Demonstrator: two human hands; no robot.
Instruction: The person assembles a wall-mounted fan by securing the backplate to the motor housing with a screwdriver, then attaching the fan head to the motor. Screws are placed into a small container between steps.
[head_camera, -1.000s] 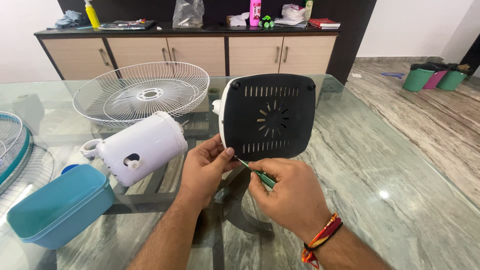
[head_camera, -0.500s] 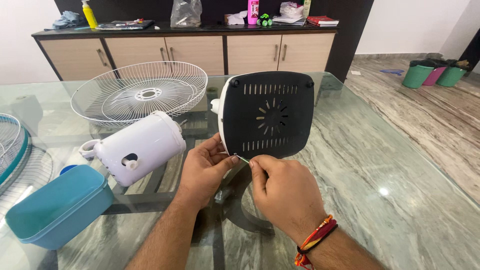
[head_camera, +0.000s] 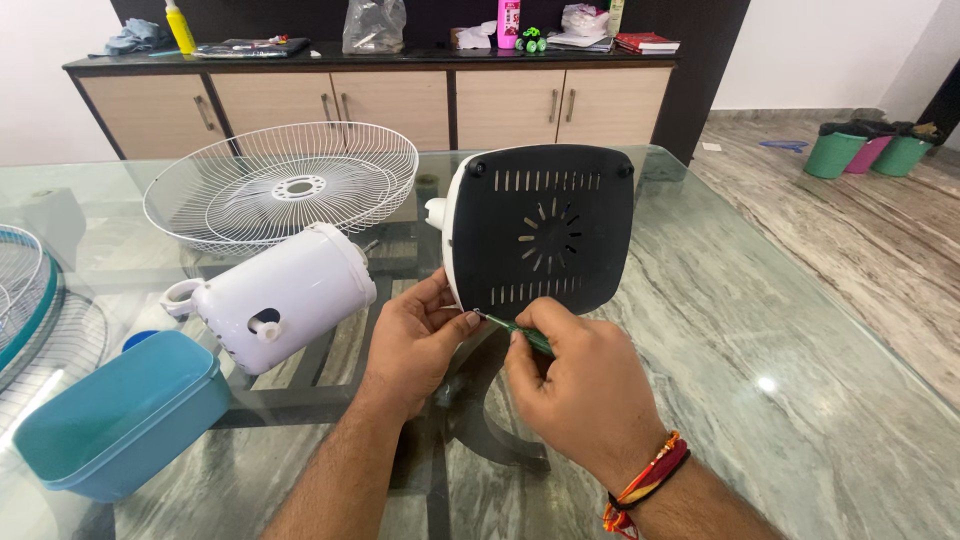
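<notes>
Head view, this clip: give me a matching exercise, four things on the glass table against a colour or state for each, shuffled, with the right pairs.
Things:
1. fan base
2. motor housing
3. wire grille
4. lidded box

States:
A. teal, near the table's left edge
B. white, lying on its side
C. white, lying flat beyond the housing
D. tipped up, black vented underside showing, steadied by the left hand

The right hand holds a green screwdriver at the base's lower corner.

Pairs: 1-D, 2-B, 3-C, 4-A
</notes>
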